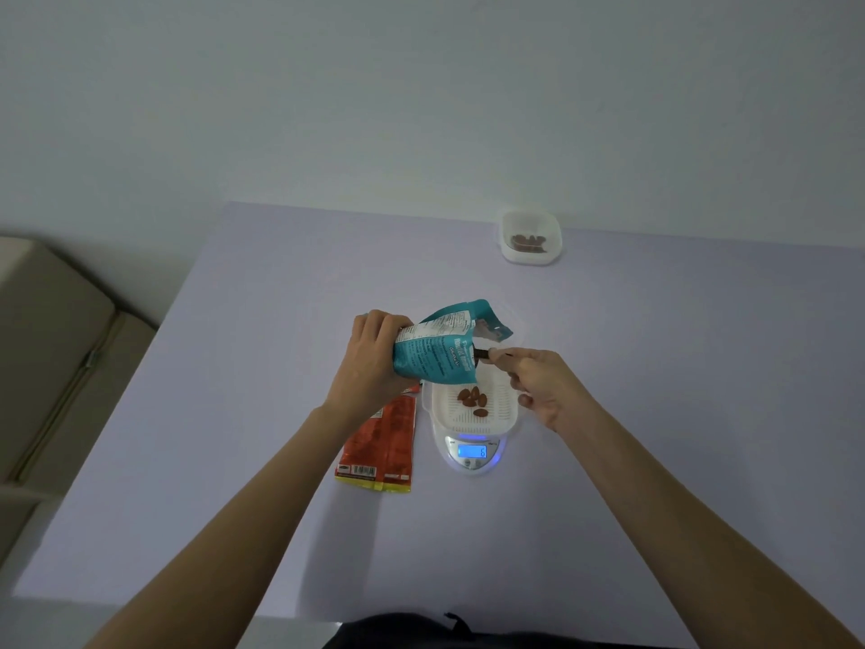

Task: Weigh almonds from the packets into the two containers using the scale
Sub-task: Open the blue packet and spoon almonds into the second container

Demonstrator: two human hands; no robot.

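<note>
Forearms reach over lilac surface (281,320). Left hand (370,363) grip clamped on teal packet (440,348), tilted above white container (503,407) holding almonds (473,400) on scale (472,454). Right hand (538,381) grip pinches dark piece (487,353) at packet mouth. Orange packet (381,442) flat beside scale; second container (531,255) far back.

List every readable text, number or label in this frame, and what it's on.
"6": lit blue display of the scale.
Teal packet, gripped by the left hand: white print, too blurred to read.
Orange packet: barcode and print, too small to read.
Container on the scale and far container: no text visible.
</note>
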